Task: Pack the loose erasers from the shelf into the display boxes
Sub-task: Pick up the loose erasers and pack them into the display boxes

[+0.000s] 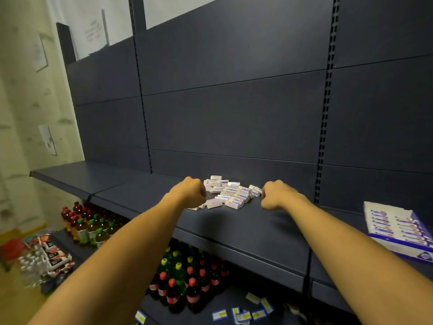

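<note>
A pile of loose white erasers (230,192) with blue and red labels lies on the dark shelf (246,228), near its back wall. My left hand (189,192) rests at the pile's left edge, fingers curled under, knuckles against the nearest erasers. On the pile's right edge sits my right hand (275,194), also curled into a fist. Both palms face away from me, and no eraser shows inside either fist. At the far right of the shelf lies a blue and white display box (396,228), open, with rows of erasers inside.
Below the shelf stand several bottles with red, green and yellow caps (185,280). More bottles (89,226) and packets (54,254) are at lower left. Paper labels (243,313) lie scattered on the bottom shelf. Slotted uprights (324,127) run up the back panel.
</note>
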`<control>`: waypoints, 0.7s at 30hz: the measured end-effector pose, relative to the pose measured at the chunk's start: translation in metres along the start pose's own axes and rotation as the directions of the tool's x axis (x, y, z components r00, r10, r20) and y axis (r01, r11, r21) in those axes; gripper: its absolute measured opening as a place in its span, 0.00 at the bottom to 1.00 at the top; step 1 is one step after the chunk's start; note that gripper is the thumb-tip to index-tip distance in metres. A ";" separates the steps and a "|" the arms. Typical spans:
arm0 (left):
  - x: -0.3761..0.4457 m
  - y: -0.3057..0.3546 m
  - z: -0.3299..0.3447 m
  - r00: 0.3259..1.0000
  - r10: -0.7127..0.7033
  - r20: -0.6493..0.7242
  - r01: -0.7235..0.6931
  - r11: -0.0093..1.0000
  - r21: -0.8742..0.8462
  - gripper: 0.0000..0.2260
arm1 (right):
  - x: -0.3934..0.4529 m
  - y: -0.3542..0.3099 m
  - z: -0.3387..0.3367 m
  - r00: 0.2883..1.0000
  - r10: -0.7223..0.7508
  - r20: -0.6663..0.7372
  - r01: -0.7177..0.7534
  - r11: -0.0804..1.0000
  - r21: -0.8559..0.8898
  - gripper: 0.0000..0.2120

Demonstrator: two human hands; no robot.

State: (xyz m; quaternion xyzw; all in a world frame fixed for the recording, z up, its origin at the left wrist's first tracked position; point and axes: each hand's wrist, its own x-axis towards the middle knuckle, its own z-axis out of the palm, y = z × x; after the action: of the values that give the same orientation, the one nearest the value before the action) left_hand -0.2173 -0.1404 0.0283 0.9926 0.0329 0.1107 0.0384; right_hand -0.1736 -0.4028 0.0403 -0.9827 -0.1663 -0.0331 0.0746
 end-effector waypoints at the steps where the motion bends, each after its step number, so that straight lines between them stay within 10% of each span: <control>1: 0.000 -0.009 -0.001 1.000 0.001 -0.002 -0.001 1.000 0.005 0.10 | 0.002 -0.008 0.002 1.000 0.006 -0.007 -0.006 1.000 0.003 0.14; 21: 0.096 -0.098 0.022 0.996 0.079 0.042 -0.080 0.997 0.013 0.09 | 0.117 -0.075 0.028 0.999 0.043 -0.017 -0.042 0.998 0.040 0.13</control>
State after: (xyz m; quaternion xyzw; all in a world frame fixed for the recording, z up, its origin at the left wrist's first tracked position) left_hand -0.1241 -0.0376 0.0194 0.9954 -0.0065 0.0910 0.0276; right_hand -0.0872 -0.2909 0.0333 -0.9840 -0.1454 -0.0370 0.0965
